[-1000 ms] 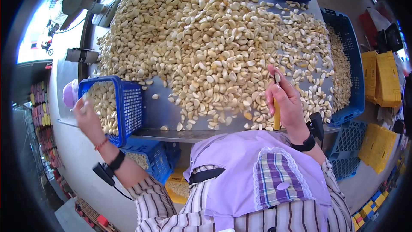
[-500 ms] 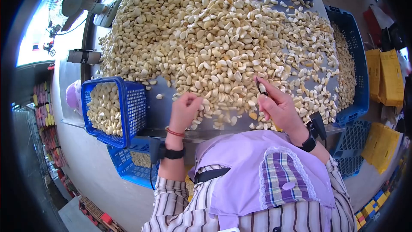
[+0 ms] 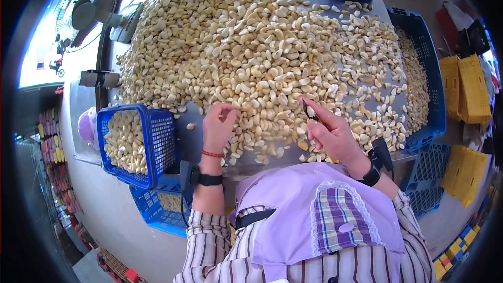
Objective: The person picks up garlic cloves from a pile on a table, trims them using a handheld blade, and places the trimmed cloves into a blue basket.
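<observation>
Grasping a slim, dark-bladed knife in the right hand; curling the left hand, with unclear contents, beside smooth, cream, crescent-shaped cloves mid-frame, probably weighing little, slipping easily, suiting side-pinching.

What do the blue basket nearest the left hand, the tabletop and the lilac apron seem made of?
Blue basket: likely moulded plastic, slightly glossy; even colour and regular lattice wall.
Tabletop: probably sheet metal, dull grey with a soft sheen where bare.
Lilac apron: apparently cloth, matte, with soft folds; the fibre can't be told.
</observation>
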Available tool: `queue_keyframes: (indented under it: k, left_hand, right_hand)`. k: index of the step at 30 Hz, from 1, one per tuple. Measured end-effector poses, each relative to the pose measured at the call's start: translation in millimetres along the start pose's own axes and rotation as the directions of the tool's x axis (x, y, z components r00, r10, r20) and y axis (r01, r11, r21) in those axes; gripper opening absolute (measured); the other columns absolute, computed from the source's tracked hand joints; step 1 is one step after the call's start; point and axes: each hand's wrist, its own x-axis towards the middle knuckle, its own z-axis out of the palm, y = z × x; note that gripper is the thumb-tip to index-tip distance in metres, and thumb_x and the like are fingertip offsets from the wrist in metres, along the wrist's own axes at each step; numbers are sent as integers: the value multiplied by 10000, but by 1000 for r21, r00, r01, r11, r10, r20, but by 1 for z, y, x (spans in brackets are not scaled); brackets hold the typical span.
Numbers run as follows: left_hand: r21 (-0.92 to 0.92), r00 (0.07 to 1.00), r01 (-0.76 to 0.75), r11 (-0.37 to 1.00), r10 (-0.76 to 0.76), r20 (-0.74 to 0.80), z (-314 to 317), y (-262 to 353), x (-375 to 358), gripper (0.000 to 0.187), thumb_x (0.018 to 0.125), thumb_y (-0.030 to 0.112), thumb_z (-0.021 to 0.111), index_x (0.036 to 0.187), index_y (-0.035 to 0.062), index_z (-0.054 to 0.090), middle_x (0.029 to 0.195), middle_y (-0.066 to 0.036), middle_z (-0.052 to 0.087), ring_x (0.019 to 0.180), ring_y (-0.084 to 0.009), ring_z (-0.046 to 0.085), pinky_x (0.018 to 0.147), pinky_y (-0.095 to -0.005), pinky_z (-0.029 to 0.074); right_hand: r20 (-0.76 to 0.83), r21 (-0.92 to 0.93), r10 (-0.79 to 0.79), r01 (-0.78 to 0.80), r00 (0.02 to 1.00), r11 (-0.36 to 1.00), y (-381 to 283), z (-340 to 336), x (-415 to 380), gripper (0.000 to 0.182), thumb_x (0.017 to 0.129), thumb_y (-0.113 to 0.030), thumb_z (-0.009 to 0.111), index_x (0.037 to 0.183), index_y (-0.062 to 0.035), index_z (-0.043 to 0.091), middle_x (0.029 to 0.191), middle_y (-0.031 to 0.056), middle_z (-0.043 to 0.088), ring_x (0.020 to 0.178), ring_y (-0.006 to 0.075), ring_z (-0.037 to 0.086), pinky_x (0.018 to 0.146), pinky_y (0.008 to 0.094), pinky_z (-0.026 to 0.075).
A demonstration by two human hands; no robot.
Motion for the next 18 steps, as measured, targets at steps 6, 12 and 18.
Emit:
queue_keyframes:
  k: [6,12,18]
  left_hand:
    - [394,992,22,919,28,-121,10,25,4,260,790,253,700,952,78,597,846,-96,636,752,-297,624,650,-398,484]
    - [31,997,-20,999,17,76,-7,24,24,209,844,181,625,1007,59,576,771,-84,653,607,-221,590,476,-304,443]
    - [-771,986,106,628,33,162,-1,51,22,143,867,132,587,959,27,620,952,-98,632,579,-106,520,426,-184,372]
  right_hand:
    - [-34,55,25,-23,999,998,3,-1,0,473,919,-162,542,1382,-138,446,720,-65,531,548,-12,422,499,158,381]
    - [-58,109,16,-9,998,994,-3,-6,-4,479,931,-166,522,1397,-124,417,783,-38,554,559,-4,447,502,154,403]
    - [-160,249,-86,124,983,961,8,-29,0,468,949,-167,498,1394,-63,396,753,-4,545,534,19,448,477,164,390]
